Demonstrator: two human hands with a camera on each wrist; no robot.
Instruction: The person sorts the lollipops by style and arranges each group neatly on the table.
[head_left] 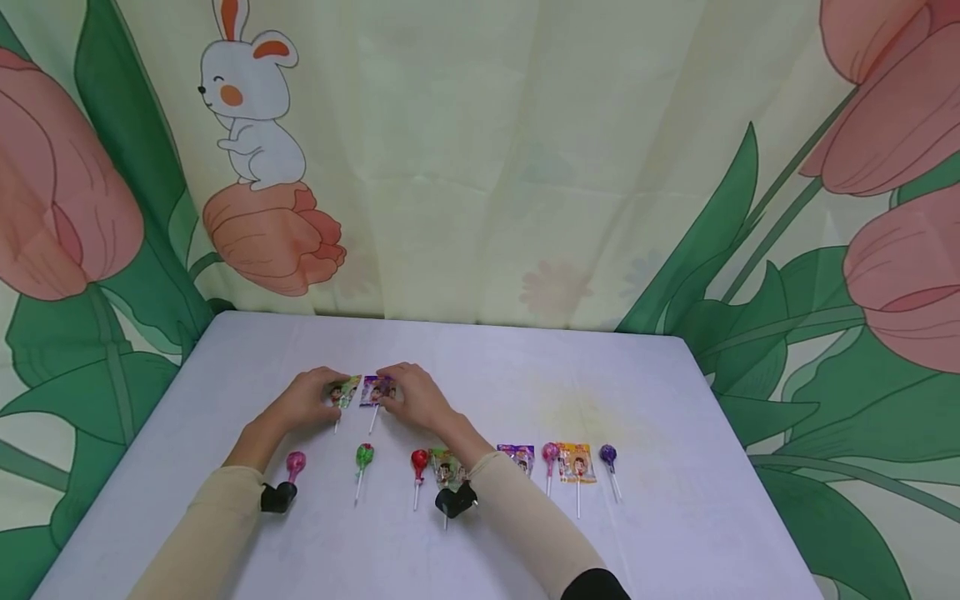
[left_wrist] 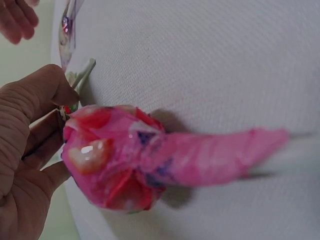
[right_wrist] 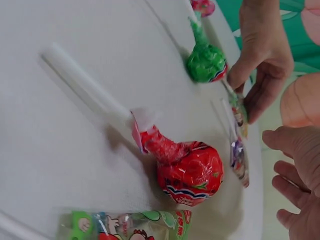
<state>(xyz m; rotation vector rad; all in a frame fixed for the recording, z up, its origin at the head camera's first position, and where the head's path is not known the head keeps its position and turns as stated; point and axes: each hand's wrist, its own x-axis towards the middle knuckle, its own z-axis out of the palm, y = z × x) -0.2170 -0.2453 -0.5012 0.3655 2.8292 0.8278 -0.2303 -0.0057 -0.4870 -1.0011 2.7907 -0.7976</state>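
I'm pinching a likely light, slick green packet (head_left: 346, 391) edgewise, left hand (head_left: 303, 402); beside that grip, my empty right hand (head_left: 415, 400) is hovering, loose-fingered.

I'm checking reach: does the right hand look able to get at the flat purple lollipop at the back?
Likely yes: the right hand is beside the flat purple lollipop, with nothing visible between them.

A large pink lollipop (left_wrist: 112, 155) dominates the centre, its ball left and its blurred pale stick (left_wrist: 306, 155) reaching the right edge, over white cloth (left_wrist: 210, 60). At left, the left hand (left_wrist: 15, 145) pinches a mostly hidden green-and-red packet (left_wrist: 70, 108); at upper left, the right hand's (left_wrist: 18, 22) fingers show near another wrapped candy (left_wrist: 66, 40).
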